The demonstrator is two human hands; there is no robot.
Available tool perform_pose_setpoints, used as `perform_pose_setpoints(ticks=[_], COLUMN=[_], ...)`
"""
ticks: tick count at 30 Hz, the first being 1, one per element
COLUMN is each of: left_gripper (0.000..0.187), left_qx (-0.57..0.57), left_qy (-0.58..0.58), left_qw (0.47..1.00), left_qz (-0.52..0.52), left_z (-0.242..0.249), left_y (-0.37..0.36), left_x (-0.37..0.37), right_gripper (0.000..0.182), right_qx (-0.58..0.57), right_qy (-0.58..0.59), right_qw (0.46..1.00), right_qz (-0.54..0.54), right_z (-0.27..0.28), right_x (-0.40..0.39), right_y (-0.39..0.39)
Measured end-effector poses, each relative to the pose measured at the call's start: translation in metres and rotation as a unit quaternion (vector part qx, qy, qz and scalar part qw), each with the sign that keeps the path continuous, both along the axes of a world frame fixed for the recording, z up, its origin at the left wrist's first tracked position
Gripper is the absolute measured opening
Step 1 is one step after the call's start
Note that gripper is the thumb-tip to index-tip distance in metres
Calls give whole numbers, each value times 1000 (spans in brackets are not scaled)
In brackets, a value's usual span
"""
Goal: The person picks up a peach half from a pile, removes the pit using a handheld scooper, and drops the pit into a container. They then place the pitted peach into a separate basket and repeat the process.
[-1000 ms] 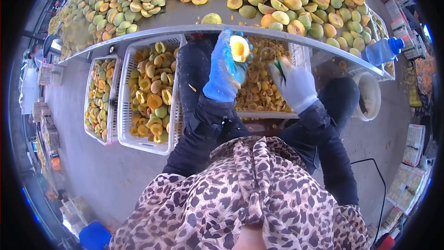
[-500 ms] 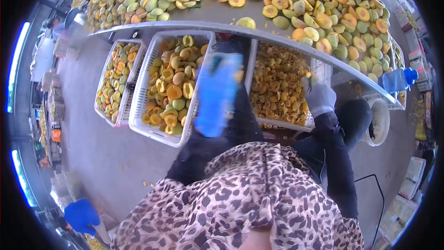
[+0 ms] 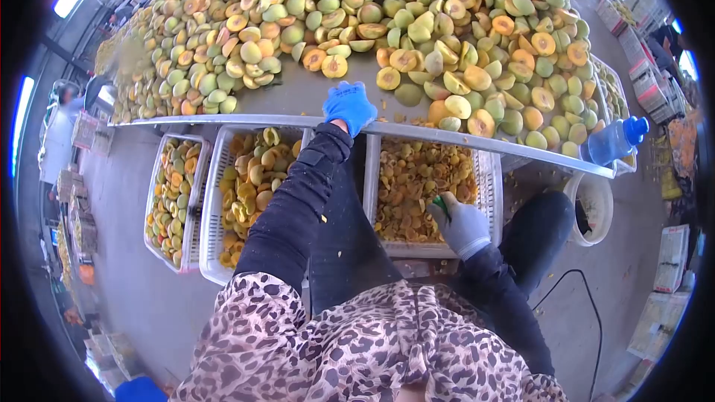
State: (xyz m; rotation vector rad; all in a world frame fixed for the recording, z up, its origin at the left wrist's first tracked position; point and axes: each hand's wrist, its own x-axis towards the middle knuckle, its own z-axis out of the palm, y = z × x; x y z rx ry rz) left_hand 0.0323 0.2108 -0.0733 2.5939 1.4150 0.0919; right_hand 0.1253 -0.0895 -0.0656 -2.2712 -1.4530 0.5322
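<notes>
My left hand (image 3: pixel 349 107), in a blue glove, reaches over the near edge of the metal table (image 3: pixel 290 93). Its fingers curl down over a peach half, which the glove hides. Just beyond lie two cut peach halves (image 3: pixel 334 66). My right hand (image 3: pixel 460 228), in a pale grey glove, is closed round a small green-handled tool (image 3: pixel 442 207); its working end is not clear. That hand hovers above a white crate (image 3: pixel 488 186) full of brown-orange fruit scraps (image 3: pixel 417 190).
A big heap of halved peaches (image 3: pixel 298 7) covers much of the table. Below its edge stand a crate of hollowed halves (image 3: pixel 212 212) and another fruit crate (image 3: pixel 160 193). A blue-capped bottle (image 3: pixel 614 140) is at the right, above a white bucket (image 3: pixel 596 212).
My left hand has swung forward from over my leg to the table edge, covering the peach half lying there. My right hand has drawn back toward me with the tool. The view has tilted up.
</notes>
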Motion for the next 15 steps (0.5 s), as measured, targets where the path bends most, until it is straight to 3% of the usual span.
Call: perform_pose_setpoints(ticks=[2,3,4,5,6,7,9,10,11,13,14,15], left_gripper=[53,51,50,50,48,46,52,54,54,51,51,53], left_qx=[23,-126,-269,-272,-452,-581,-694,-696,-742,-572,-573,-477], left_qy=[19,-140,-293,-286,-487,-640,-639,-650,-608,-663,-663,-619], left_qw=[1000,982,917,918,748,500,332,304,258,483,480,619], left_qz=[-4,-18,-28,-29,4,40,-11,-12,-117,25,29,-82], left_z=[1,5,16,28,38,49,61,65,63,68,69,69], left_y=[3,8,9,-1,-16,-32,-62,-81,-86,-125,-131,-136], left_x=[-6,-13,-15,-16,-20,-25,-29,-27,-25,-19,-22,-27], right_gripper=[25,25,24,24,24,23,23,23,23,25,26,27], right_qx=[63,60,119,176,173,217,256,252,247,255,250,244], right_qy=[58,64,126,188,193,178,167,148,127,101,69,37], right_qw=[996,996,984,966,965,960,951,955,959,959,964,967], right_qz=[-24,-27,-30,-33,-37,-4,32,45,56,68,65,61], right_z=[2,5,10,17,27,39,60,69,73,72,74,75], right_x=[4,5,9,11,13,15,11,7,4,-1,-6,-9], right_y=[3,6,12,18,24,32,43,48,51,50,47,43])
